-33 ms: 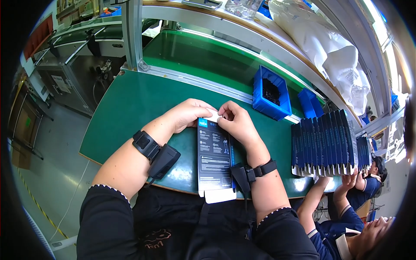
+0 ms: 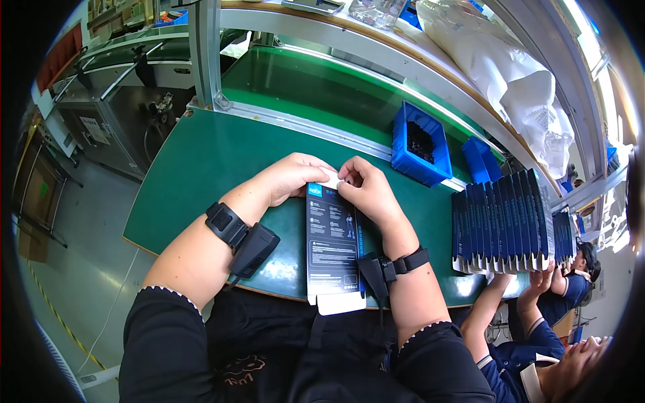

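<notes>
Both hands' grips pinch the white end flap (image 2: pixel 330 178) of a flat dark carton (image 2: pixel 332 242): left hand (image 2: pixel 292 178) and right hand (image 2: pixel 366 191) closed on it together. Nothing has visibly shifted. Carton lies mid-tabletop (image 2: pixel 195 161), overhanging its near edge; a blue bin (image 2: pixel 420 144) and a row of upright dark cartons (image 2: pixel 504 221) stand toward the right edge.

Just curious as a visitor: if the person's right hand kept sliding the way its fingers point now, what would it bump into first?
The right hand points leftward at the box's top flap, so it would probably meet the left hand first; their fingertips nearly touch over the dark box, though depth is hard to judge.
</notes>
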Action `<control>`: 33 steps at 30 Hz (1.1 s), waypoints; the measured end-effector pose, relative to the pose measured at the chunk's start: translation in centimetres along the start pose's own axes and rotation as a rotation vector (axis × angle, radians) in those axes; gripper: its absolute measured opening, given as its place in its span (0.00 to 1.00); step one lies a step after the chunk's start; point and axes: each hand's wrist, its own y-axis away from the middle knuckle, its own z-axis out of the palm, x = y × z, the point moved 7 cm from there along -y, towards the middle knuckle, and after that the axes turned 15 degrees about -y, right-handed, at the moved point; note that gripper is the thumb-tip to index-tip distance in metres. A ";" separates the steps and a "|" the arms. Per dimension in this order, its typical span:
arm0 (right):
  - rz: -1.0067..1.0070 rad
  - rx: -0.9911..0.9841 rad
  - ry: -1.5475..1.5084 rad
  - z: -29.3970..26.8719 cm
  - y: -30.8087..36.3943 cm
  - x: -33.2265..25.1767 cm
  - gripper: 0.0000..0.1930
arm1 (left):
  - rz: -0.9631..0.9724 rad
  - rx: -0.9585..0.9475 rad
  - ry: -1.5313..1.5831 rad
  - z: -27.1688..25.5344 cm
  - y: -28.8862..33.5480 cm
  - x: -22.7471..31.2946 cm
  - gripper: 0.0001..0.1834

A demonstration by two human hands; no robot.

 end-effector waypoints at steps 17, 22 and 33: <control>0.056 -0.053 -0.071 0.4 0.2 0.1 0.07 | 0.073 -0.059 -0.161 0.5 -0.5 0.3 0.14; 0.055 -0.058 -0.059 0.6 0.2 -0.1 0.07 | 0.069 -0.030 -0.190 0.2 -0.4 0.2 0.15; 0.051 0.036 -0.150 -0.6 0.0 0.9 0.07 | 0.052 -0.105 0.422 -0.3 -0.6 0.0 0.17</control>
